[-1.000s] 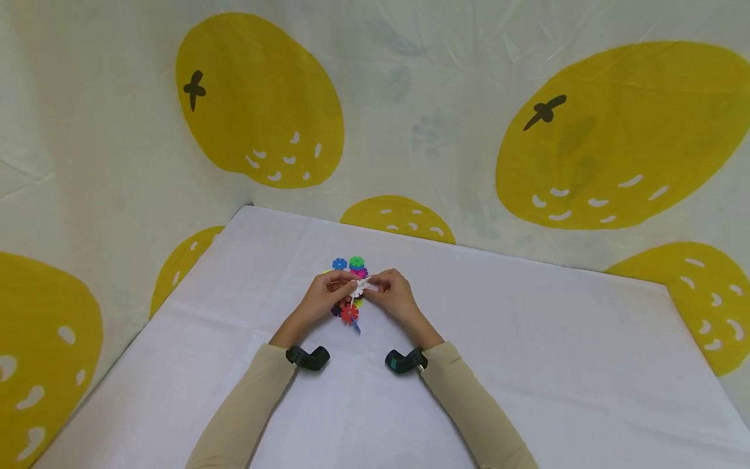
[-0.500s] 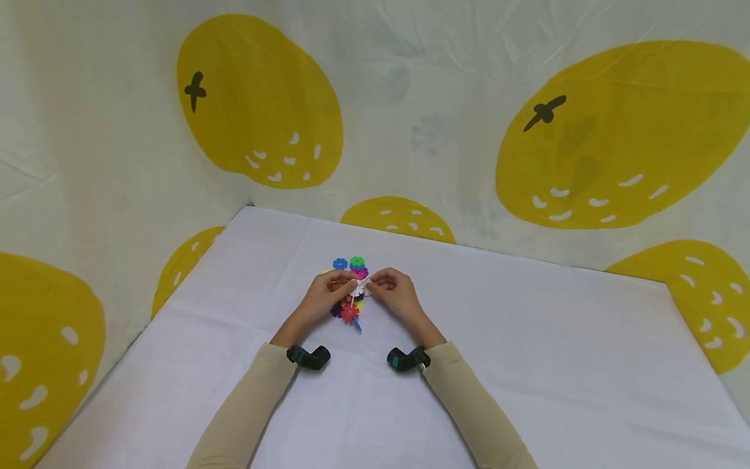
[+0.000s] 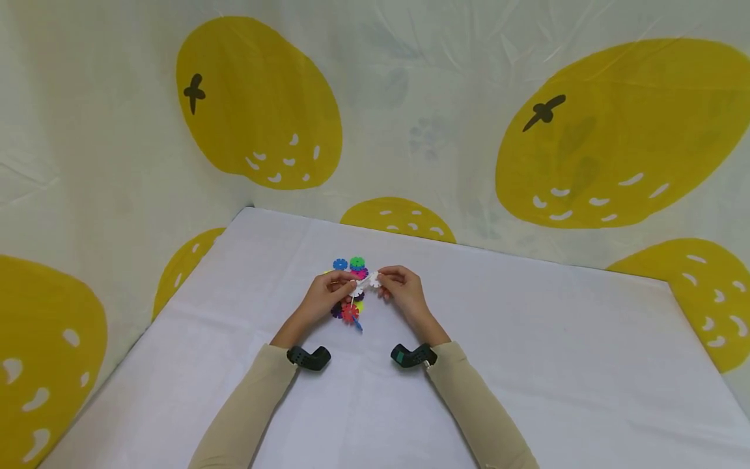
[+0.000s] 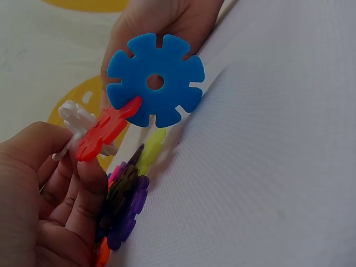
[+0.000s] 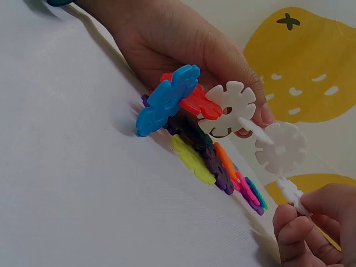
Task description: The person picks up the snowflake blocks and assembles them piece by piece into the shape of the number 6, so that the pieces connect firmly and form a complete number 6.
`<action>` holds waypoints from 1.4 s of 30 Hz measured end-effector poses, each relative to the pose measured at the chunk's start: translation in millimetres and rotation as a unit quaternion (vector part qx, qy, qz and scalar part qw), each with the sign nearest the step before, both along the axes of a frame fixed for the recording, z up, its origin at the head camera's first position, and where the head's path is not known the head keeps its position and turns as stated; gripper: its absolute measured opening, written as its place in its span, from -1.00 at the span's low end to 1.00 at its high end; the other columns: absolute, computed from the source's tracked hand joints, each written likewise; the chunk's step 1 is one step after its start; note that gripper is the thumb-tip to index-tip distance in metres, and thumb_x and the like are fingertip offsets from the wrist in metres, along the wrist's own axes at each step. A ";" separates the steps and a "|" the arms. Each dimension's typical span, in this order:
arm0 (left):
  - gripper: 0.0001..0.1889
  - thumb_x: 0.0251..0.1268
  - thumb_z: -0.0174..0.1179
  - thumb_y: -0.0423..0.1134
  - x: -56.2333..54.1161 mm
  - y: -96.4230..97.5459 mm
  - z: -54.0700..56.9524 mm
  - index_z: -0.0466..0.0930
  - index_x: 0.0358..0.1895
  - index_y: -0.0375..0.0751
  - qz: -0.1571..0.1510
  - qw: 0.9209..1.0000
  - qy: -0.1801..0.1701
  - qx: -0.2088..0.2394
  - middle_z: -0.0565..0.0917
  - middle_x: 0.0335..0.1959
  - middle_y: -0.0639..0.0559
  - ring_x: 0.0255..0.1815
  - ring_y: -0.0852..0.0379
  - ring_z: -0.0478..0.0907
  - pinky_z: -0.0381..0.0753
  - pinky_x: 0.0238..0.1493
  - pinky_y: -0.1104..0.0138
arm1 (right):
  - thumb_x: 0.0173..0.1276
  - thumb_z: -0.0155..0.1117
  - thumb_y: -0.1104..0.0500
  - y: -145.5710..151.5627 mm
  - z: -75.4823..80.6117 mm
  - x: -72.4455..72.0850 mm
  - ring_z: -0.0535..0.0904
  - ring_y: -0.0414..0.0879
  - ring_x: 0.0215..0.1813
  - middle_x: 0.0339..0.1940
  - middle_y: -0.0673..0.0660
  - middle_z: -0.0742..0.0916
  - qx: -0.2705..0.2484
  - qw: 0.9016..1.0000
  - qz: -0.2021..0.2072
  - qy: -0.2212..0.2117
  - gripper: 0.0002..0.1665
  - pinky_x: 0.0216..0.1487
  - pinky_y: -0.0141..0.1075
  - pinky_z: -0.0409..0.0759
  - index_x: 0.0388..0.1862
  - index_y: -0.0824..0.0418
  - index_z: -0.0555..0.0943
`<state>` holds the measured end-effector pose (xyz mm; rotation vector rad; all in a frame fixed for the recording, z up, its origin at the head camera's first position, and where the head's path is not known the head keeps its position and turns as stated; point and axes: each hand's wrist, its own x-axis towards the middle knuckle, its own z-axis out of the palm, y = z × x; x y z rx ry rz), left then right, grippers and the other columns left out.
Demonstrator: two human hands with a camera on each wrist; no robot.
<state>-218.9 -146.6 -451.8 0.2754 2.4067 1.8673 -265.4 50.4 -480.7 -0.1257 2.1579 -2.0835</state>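
My left hand (image 3: 325,294) pinches a white notched interlocking disc (image 5: 236,101), part of a joined chain. Slotted into it is a red disc (image 4: 105,130), which carries a blue disc (image 4: 167,83) at the chain's lower end. On the other side further white discs (image 5: 281,148) reach toward my right hand (image 3: 404,293). Between thumb and finger that hand pinches a white disc (image 5: 292,194) at the chain's upper end. Whether this last disc is slotted into its neighbour or only touches it, I cannot tell. The chain is held above the table.
Loose discs lie in a small pile beneath and behind my hands, among them a green disc (image 3: 357,262), a blue disc (image 3: 340,264), a yellow disc (image 5: 192,160) and a purple disc (image 4: 130,214). White cloth covers the table (image 3: 527,365). A patterned curtain (image 3: 422,130) hangs along the back.
My right hand has shifted slightly right and away from the left, uncovering white discs between the hands. The left hand stays almost still with the chain.
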 end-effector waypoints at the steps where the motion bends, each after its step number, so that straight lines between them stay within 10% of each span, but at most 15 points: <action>1: -0.72 0.42 0.13 -0.36 -0.3 0.1 -0.4 0.54 0.06 -0.51 0.001 1.000 -0.001 0.000 0.62 -0.29 -0.13 -0.42 0.18 0.53 0.57 -0.34 0.49 | 0.38 0.26 0.28 0.2 0.4 0.2 0.54 -0.17 -0.54 -0.44 0.11 0.68 -0.006 1.000 -0.003 -0.001 -0.77 -0.50 -0.45 0.50 -0.04 0.38 0.60; 7: -0.73 0.42 0.15 -0.30 -12.6 -3.1 -25.8 0.57 0.04 -0.44 0.006 1.000 0.005 0.004 0.63 -0.29 -0.11 -0.45 0.20 0.52 0.56 -0.38 0.47 | 0.40 0.23 0.29 1.8 1.0 1.1 0.54 -0.17 -0.52 -0.44 0.09 0.67 -0.047 0.999 -0.022 -0.004 -0.77 -0.50 -0.46 0.50 -0.03 0.39 0.59; 14: -0.75 0.41 0.13 -0.38 -3.2 -0.4 -9.4 0.56 0.02 -0.51 -0.006 1.000 0.011 -0.010 0.62 -0.32 -0.13 -0.45 0.19 0.51 0.56 -0.37 0.47 | 0.40 0.27 0.22 4.1 1.7 1.6 0.54 -0.16 -0.47 -0.36 0.13 0.69 -0.047 0.999 -0.008 -0.014 -0.67 -0.45 -0.47 0.50 0.04 0.41 0.58; 21: -0.73 0.40 0.17 -0.30 -16.7 -3.1 -35.5 0.59 0.04 -0.40 -0.001 1.000 0.008 -0.022 0.65 -0.29 -0.13 -0.42 0.20 0.51 0.53 -0.37 0.47 | 0.36 0.29 0.27 5.1 -1.0 2.4 0.54 -0.19 -0.50 -0.43 0.09 0.69 -0.024 1.000 0.013 0.008 -0.73 -0.43 -0.49 0.52 -0.03 0.42 0.62; 42: -0.79 0.38 0.20 -0.26 -16.8 -6.9 -38.0 0.65 -0.05 -0.31 0.017 0.998 0.033 -0.054 0.69 -0.18 -0.11 -0.30 0.16 0.54 0.55 -0.28 0.47 | 0.33 0.30 0.35 5.0 -4.9 -0.2 0.58 -0.22 -0.50 -0.41 0.08 0.74 -0.032 0.999 0.033 0.011 -0.74 -0.42 -0.49 0.55 -0.05 0.48 0.63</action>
